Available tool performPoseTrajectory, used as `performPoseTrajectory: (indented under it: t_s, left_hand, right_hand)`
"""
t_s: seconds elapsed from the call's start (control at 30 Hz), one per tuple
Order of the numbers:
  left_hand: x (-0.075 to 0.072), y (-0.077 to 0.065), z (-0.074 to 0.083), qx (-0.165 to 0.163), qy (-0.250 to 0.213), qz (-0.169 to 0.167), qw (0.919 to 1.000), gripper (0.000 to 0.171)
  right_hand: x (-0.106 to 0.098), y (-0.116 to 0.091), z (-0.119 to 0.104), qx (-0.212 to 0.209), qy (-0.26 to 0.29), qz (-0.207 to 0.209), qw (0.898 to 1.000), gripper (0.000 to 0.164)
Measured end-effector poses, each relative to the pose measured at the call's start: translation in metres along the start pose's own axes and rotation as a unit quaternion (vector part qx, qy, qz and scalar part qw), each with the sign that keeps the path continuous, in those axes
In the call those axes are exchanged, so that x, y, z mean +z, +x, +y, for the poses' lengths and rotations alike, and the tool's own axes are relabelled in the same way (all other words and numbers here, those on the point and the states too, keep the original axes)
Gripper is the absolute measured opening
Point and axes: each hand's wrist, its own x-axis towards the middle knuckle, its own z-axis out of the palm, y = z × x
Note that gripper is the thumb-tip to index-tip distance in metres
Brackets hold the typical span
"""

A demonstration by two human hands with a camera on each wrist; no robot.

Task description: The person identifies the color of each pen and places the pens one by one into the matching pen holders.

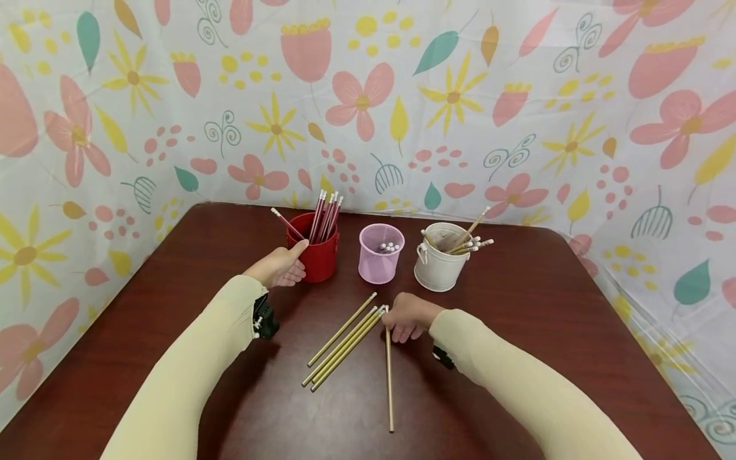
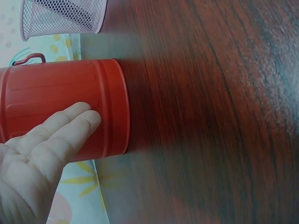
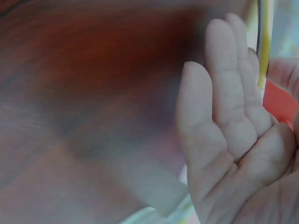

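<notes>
My right hand (image 1: 409, 315) pinches a gold pencil (image 1: 390, 383) near its white eraser end, between thumb and forefinger. In the right wrist view, the other fingers (image 3: 224, 70) of that hand extend alongside the yellow pencil (image 3: 265, 42). Left of it, several gold pencils (image 1: 347, 345) lie slanted on the table. My left hand (image 1: 280, 264) rests on the side of a red bucket (image 1: 319, 260), its thumb up by the rim. The left wrist view shows straight fingers (image 2: 70, 128) against the red wall. Several maroon pencils (image 1: 326, 217) stand in this bucket, one leaning left over the rim.
A pink mesh cup (image 1: 376, 265) with white-tipped pencils stands in the middle at the back. To its right is a white bucket (image 1: 439, 271) holding several gold pencils (image 1: 471, 243). Behind the dark wooden table (image 1: 517, 287) hangs a floral cloth (image 1: 368, 166).
</notes>
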Motion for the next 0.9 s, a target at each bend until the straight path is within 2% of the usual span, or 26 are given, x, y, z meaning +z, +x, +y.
performPoseTrajectory:
  t_s: [0.2, 0.4, 0.7, 0.9]
  left_hand:
    - [0.0, -0.001, 0.002, 0.005, 0.006, 0.002, 1.0, 0.075]
    - [-0.001, -0.001, 0.0, 0.003, 0.011, 0.001, 0.9999, 0.075]
    - [-0.001, -0.002, -0.002, 0.0, 0.009, 0.004, 1.0, 0.075]
    - [-0.002, -0.001, -0.001, 0.002, 0.014, 0.003, 0.9999, 0.074]
  right_hand:
    - [-0.025, -0.008, -0.01, -0.06, 0.071, 0.016, 0.996, 0.012]
    - [-0.046, -0.017, -0.019, -0.106, 0.088, 0.04, 0.99, 0.008]
    - [-0.081, -0.039, -0.036, -0.135, 0.026, 0.074, 0.988, 0.013]
    - [-0.112, -0.065, -0.051, -0.15, -0.023, 0.112, 0.982, 0.016]
